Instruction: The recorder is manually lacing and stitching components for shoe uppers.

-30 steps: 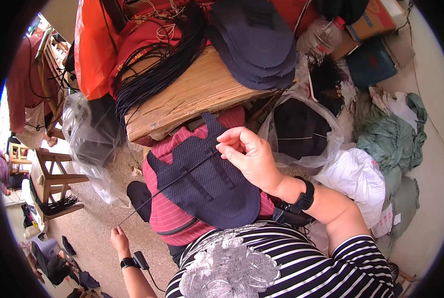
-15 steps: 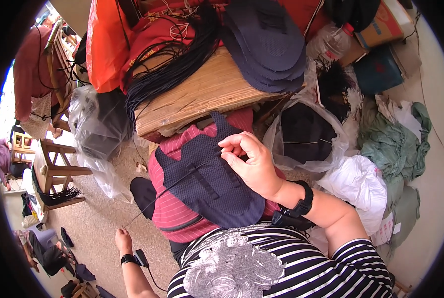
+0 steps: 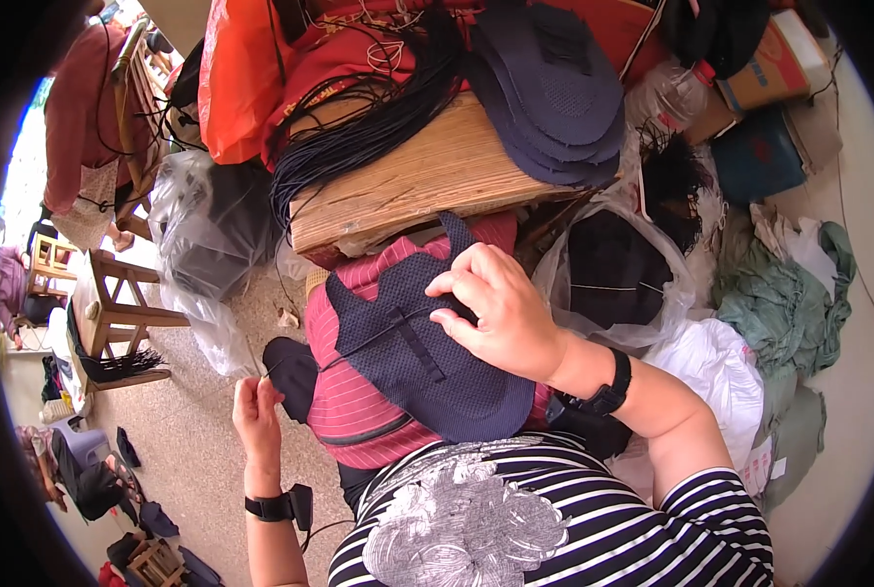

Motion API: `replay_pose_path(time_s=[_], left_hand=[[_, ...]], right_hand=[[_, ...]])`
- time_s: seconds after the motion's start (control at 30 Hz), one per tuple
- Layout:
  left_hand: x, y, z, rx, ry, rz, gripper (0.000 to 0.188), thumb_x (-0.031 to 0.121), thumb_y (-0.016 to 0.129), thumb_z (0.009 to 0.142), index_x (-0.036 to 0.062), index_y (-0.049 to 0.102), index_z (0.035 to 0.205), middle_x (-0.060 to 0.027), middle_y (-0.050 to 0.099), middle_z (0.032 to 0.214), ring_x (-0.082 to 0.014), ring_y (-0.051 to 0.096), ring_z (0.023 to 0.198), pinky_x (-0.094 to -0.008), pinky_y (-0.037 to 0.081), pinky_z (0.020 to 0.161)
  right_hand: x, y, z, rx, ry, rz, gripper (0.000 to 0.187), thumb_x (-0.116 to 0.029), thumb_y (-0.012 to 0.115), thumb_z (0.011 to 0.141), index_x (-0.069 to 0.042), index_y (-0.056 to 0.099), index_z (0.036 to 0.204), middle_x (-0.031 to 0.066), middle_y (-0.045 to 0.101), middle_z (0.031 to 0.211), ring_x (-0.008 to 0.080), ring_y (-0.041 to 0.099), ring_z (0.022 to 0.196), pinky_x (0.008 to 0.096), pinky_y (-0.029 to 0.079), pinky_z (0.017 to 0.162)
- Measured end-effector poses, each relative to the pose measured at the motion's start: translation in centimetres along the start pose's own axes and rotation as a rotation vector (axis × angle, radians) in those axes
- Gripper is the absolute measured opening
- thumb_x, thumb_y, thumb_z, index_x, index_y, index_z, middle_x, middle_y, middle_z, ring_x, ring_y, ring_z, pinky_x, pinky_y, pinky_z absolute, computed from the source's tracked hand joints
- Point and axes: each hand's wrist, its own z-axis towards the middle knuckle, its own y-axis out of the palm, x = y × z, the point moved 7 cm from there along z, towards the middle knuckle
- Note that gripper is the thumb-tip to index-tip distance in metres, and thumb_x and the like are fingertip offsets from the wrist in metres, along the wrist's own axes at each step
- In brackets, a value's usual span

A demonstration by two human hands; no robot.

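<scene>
A dark navy textured shoe upper [image 3: 413, 391], with two strips stitched on its face, lies across my lap on red striped cloth [image 3: 344, 421]. A black cord [image 3: 370, 342] stretches from the upper down to the left. Its line reaches the fingertips of my right hand [image 3: 506, 318], which is curled in a pinch over the upper; the exact contact is partly hidden. Off to the left, above the floor, my left hand [image 3: 257, 421] is closed in a pinch, with a short dark cord end showing at the fingertips.
Ahead stands a wooden bench [image 3: 398, 186] bearing a bundle of black cords [image 3: 359, 147] and a stack of navy shoe pieces [image 3: 554, 108]. A clear plastic bag [image 3: 603, 264] with dark contents sits at right, beside white bags [image 3: 706, 372]. Wooden stools [image 3: 129, 313] stand at left.
My left hand has moved up and slightly right, toward the lap. The cord hangs less tautly, and its upper part now runs to my right fingertips. The whole view has shifted slightly.
</scene>
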Motion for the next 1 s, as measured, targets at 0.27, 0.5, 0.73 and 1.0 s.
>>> replay_pose_path(time_s=[0.27, 0.5, 0.73, 1.0], left_hand=[[13.4, 8.1, -0.5, -0.139, 0.132, -0.157, 0.005, 0.007, 0.054, 0.108, 0.0031, 0.056, 0.109, -0.0016, 0.064, 0.092, -0.0064, 0.06, 0.079, -0.0207, 0.049, 0.071], [17.8, 13.6, 1.3, -0.145, 0.32, -0.032, 0.031, -0.005, 0.055, 0.102, 0.0035, 0.051, 0.131, -0.0025, 0.053, 0.107, -0.0072, 0.052, 0.095, -0.021, 0.044, 0.076], [25.0, 16.8, 0.5, -0.165, 0.735, 0.347, 0.05, -0.002, 0.082, 0.074, 0.0078, 0.069, 0.121, -0.012, 0.056, 0.112, -0.0279, 0.059, 0.099, -0.0354, 0.051, 0.083], [23.4, 19.4, 1.6, -0.212, 0.674, 0.365, 0.018, 0.002, 0.081, 0.076, 0.0069, 0.07, 0.089, -0.0092, 0.061, 0.089, -0.0299, 0.062, 0.089, -0.0398, 0.051, 0.074]], right_hand=[[0.4, 1.1, 0.4, -0.021, -0.041, -0.022, 0.018, -0.007, 0.078, 0.076, -0.011, 0.063, 0.085, 0.0041, 0.053, 0.089, 0.0249, 0.057, 0.089, 0.0407, 0.044, 0.081], [2.0, 1.0, 0.1, -0.003, 0.099, 0.276, 0.018, 0.002, 0.073, 0.075, -0.007, 0.061, 0.085, 0.0078, 0.052, 0.09, 0.0253, 0.057, 0.081, 0.038, 0.048, 0.071], [2.8, 0.2, -0.8, 0.043, 0.099, 0.444, 0.018, 0.005, 0.074, 0.079, -0.005, 0.065, 0.091, 0.0062, 0.052, 0.092, 0.0192, 0.058, 0.081, 0.032, 0.048, 0.071], [3.0, -0.6, -2.0, 0.101, 0.174, 0.345, 0.022, 0.005, 0.072, 0.085, -0.003, 0.065, 0.103, 0.0077, 0.057, 0.101, 0.0174, 0.062, 0.084, 0.0301, 0.053, 0.075]])
